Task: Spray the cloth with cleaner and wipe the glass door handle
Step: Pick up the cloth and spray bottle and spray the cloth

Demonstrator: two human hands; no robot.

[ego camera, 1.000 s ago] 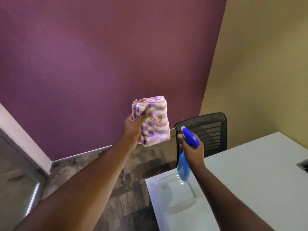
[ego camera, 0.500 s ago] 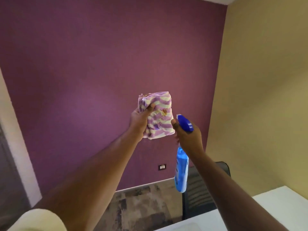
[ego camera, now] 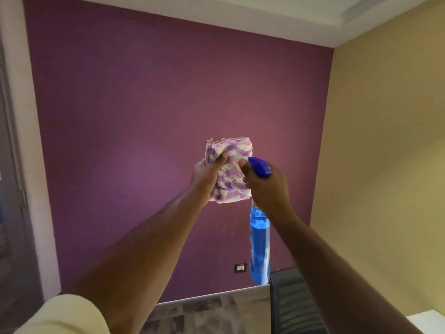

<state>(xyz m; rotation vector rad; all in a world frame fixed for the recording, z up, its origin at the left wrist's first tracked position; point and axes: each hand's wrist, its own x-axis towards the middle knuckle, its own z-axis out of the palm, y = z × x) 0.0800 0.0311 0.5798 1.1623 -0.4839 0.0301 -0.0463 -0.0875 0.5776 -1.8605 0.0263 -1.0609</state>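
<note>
My left hand (ego camera: 207, 178) grips a folded cloth (ego camera: 230, 169) with purple and cream stripes, held upright at chest height in front of the purple wall. My right hand (ego camera: 267, 186) holds a blue spray bottle (ego camera: 259, 242) by its neck, just right of the cloth. The bottle's dark blue nozzle (ego camera: 259, 166) points left at the cloth and almost touches it. Blue liquid fills the hanging body of the bottle. A glass door (ego camera: 9, 165) with its frame shows blurred at the far left edge; its handle cannot be made out.
A black mesh chair (ego camera: 292, 302) stands below my right arm. A corner of the white table (ego camera: 426, 323) shows at the bottom right. A wall socket (ego camera: 240, 267) sits low on the purple wall (ego camera: 144, 116). Grey patterned carpet (ego camera: 204, 314) covers the floor.
My view has tilted up, so the table and chair dropped toward the bottom edge. Both hands rose, and the spray nozzle moved closer to the cloth.
</note>
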